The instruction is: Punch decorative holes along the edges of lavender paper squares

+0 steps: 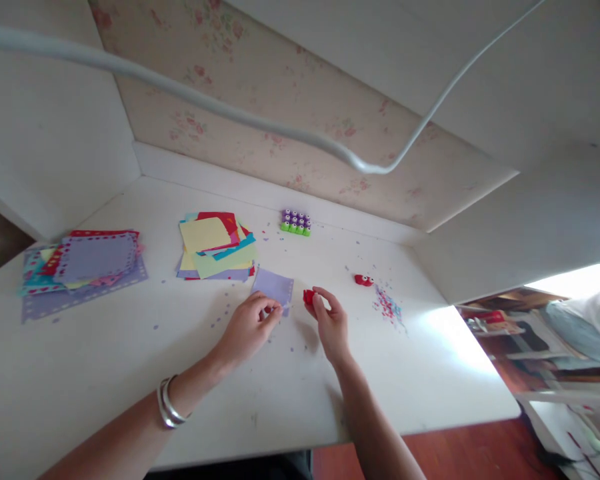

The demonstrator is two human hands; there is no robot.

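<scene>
A small purple paper sheet (275, 283) with tiny holes along its right edge lies in front of me. My left hand (253, 323), with two silver bangles on the wrist, pinches its lower edge, and the fingers cover that part. Just right of the sheet, my right hand (330, 320) grips a small red craft paper punch (309, 297) between thumb and fingers, apart from the paper. Small purple punched bits are scattered around both hands.
Plain coloured paper (215, 247) is stacked behind my left hand; hole-edged sheets (97, 257) pile up at far left. Purple and green punches (295, 223) stand in rows by the back wall. Red punches (363, 280) and confetti (389, 307) lie right. A white cable (280, 133) crosses above.
</scene>
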